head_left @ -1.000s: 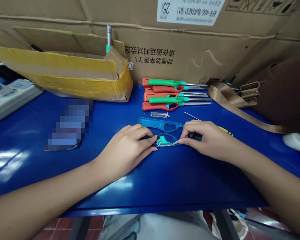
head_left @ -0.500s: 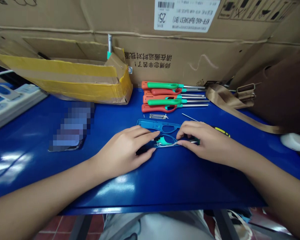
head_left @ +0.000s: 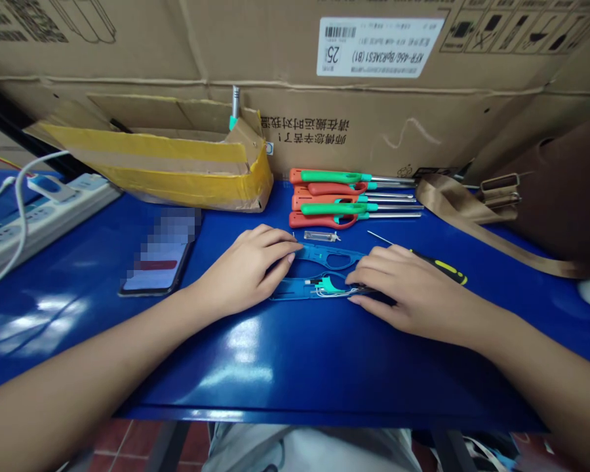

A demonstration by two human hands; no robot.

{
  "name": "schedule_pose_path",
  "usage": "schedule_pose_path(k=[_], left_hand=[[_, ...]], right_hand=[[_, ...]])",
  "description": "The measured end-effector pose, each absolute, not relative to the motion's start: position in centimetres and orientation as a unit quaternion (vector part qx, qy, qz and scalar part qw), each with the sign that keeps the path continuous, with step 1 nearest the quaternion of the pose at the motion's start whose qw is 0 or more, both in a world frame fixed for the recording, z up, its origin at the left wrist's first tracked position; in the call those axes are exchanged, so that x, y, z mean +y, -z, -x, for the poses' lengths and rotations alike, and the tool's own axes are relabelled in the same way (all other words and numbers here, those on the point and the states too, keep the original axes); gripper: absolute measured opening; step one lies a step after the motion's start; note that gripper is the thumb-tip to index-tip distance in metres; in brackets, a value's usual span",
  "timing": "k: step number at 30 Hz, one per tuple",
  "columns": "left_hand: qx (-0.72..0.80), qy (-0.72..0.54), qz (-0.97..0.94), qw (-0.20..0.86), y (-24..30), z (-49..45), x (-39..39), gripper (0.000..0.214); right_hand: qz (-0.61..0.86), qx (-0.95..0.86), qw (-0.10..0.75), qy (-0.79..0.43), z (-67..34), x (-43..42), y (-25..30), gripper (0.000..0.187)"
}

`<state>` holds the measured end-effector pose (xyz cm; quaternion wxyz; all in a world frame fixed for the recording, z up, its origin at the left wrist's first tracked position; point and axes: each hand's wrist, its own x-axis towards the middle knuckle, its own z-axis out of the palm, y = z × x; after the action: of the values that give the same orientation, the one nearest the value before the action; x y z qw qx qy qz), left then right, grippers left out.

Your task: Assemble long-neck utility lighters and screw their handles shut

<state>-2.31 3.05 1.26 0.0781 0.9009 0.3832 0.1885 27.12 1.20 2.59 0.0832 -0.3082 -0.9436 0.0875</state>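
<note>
Two blue plastic lighter shell halves lie on the blue table (head_left: 324, 354). My left hand (head_left: 248, 269) closes its fingertips on the left end of the farther, empty shell half (head_left: 334, 254). The nearer shell half (head_left: 295, 288) carries a green trigger piece (head_left: 330, 284) and thin white wires. My right hand (head_left: 403, 285) pinches the right end of this nearer half, thumb below and fingers on top, hiding that end.
Several finished orange-and-green lighters (head_left: 329, 200) are stacked behind, with a small clear part (head_left: 319, 236) in front of them. A yellow-handled screwdriver (head_left: 447, 269) lies behind my right hand. A phone (head_left: 160, 262), a taped cardboard box (head_left: 177, 164), a power strip (head_left: 39, 210) and a brown strap (head_left: 452, 196) surround the spot.
My left hand left the nearer shell half and moved up to the end of the farther one. My right hand stayed on the nearer half. The camera shifted, so the view sits a little lower.
</note>
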Motion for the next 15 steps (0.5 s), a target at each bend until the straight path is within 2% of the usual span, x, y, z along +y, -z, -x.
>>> schedule_pose_path(k=[5, 9, 15], left_hand=[[0.427, -0.220, -0.875, 0.059, -1.5, 2.8, 3.7, 0.032], [0.417, -0.189, -0.887, 0.057, -1.0, 3.3, 4.3, 0.039], [0.417, -0.200, -0.885, 0.061, -0.2, 2.7, 4.2, 0.038]], right_hand=[[0.319, -0.940, 0.083, -0.087, -27.1, 1.3, -2.6, 0.021], [0.322, -0.938, 0.102, -0.073, -26.8, 1.0, -2.7, 0.023], [0.293, -0.947, 0.111, -0.078, -25.9, 0.2, -2.2, 0.034]])
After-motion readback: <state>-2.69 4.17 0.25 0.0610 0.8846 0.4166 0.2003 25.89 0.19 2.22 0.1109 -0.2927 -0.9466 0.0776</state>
